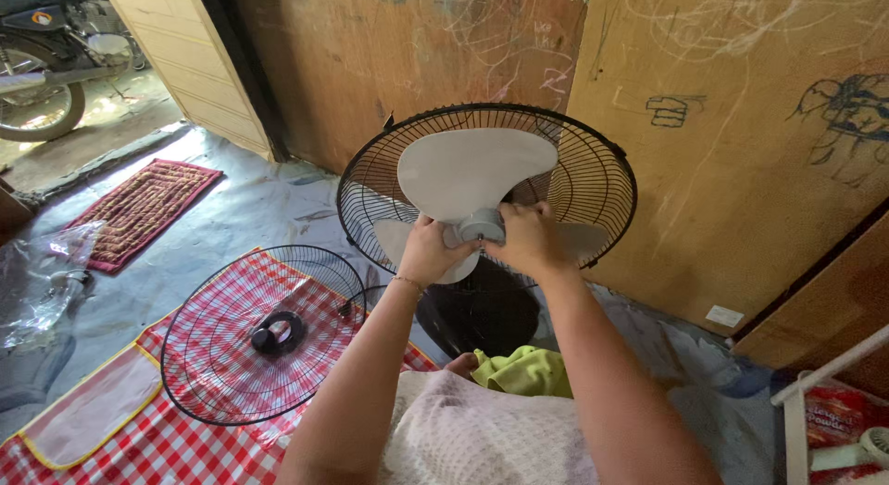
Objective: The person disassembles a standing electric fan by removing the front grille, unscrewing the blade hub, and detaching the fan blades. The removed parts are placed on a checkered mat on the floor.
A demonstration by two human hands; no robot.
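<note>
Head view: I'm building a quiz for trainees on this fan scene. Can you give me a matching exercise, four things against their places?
Things:
1. white three-blade plastic fan blade
2. detached black wire front grille
3. yellow-green cloth
4. red patterned woven mat

Places:
A. flat on the red-and-white checked cloth
B. on the floor at far left, near the doorway
C. inside the black wire rear guard, under both hands' grip
D. on the person's lap

Pairs: 1-C, 2-A, 3-D, 4-B

The left hand and right hand hold the blade's hub.
</note>
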